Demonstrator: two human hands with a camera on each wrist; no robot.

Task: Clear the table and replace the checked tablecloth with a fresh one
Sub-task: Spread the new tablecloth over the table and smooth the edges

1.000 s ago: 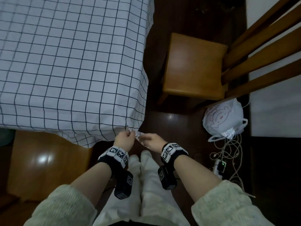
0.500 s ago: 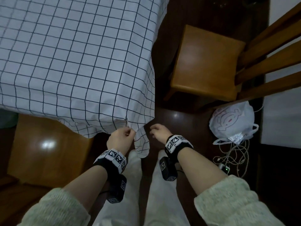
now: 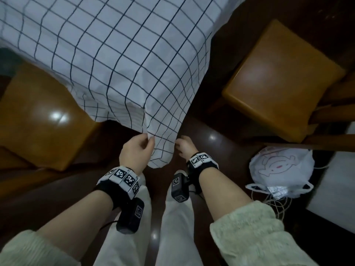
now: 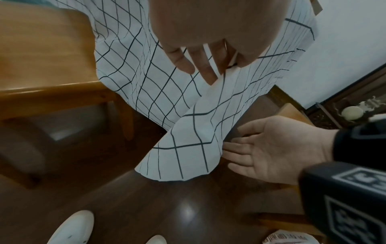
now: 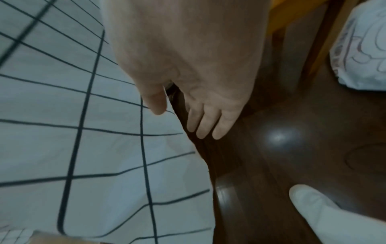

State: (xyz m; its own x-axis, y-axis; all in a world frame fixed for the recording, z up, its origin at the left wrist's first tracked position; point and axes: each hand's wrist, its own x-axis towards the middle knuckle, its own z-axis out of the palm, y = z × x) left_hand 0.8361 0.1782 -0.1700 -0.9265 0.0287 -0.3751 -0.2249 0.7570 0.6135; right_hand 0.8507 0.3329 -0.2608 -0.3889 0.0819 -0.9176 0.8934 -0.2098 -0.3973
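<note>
The white tablecloth with a dark grid [image 3: 119, 54] covers the table at the upper left, and its near corner [image 3: 163, 150] hangs down toward the floor. My left hand [image 3: 148, 140] pinches a fold of the cloth just above that corner; the pinch also shows in the left wrist view [image 4: 221, 71]. My right hand [image 3: 179, 144] is open at the corner's right edge. Its palm [image 4: 271, 148] faces the cloth with the fingertips hidden behind the edge. In the right wrist view the fingers [image 5: 204, 125] are straight and the thumb [image 5: 156, 105] lies against the cloth [image 5: 83, 148].
A wooden stool [image 3: 38, 116] stands under the table's near side at the left. A wooden chair seat [image 3: 278, 77] stands right of the table. A white plastic bag [image 3: 282, 169] and tangled cables [image 3: 278, 206] lie on the dark floor [image 3: 221, 150]. My white shoes [image 4: 73, 227] are below.
The right hand let go of the corner tip and now lies open at the cloth's right edge. The left hand kept its pinch, and the corner now hangs lower.
</note>
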